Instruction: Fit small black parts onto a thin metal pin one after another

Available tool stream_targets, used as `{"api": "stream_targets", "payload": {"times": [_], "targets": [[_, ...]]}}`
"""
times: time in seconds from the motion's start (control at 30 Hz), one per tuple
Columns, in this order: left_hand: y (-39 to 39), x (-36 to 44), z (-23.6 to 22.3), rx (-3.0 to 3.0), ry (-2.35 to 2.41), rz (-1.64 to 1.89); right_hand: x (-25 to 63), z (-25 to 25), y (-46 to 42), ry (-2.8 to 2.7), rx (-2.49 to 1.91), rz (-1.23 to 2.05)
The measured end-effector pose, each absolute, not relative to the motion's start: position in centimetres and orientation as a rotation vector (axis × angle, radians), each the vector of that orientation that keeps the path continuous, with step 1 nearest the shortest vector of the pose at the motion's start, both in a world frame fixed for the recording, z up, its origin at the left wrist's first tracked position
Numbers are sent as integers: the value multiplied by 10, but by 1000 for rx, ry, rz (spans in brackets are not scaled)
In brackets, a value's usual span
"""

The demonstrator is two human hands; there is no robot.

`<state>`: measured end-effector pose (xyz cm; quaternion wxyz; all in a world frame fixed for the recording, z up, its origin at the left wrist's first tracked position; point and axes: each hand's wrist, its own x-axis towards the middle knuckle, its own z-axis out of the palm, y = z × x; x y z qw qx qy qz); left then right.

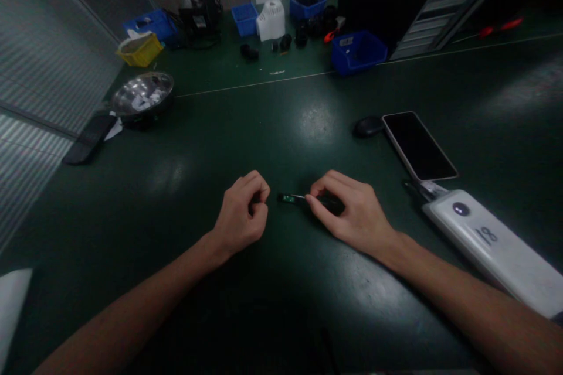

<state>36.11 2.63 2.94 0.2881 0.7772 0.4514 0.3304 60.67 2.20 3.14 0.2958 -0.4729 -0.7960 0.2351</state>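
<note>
My left hand [244, 208] is closed in a loose fist above the table, thumb and forefinger curled towards each other. Whether anything is in it I cannot make out. My right hand [352, 208] pinches a slim tool with a thin metal tip [299, 196]. Its dark rear part is mostly hidden by the fingers, so its exact kind does not show. Between both hands lies a small green circuit board [288, 198] in or on a dark piece. The tool's tip reaches the board's right side.
Right of my hands are a phone [420, 145], a black mouse [368, 126] and a white device [497, 252] marked 18. A metal bowl [143, 94] with white scraps stands far left. Blue bins [358, 53], a yellow bin [141, 51] and black parts line the back.
</note>
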Motion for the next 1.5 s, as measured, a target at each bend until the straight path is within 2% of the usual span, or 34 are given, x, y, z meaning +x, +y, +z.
{"api": "stream_targets", "payload": {"times": [0.7, 0.97, 1.5], "targets": [[27, 361, 29, 2057, 1223, 844, 606, 32, 21, -2116, -1265, 634], [32, 367, 26, 2244, 1121, 697, 606, 30, 21, -2116, -1259, 625], [31, 362, 15, 2181, 1058, 823, 604, 31, 19, -2176, -1250, 572]]}}
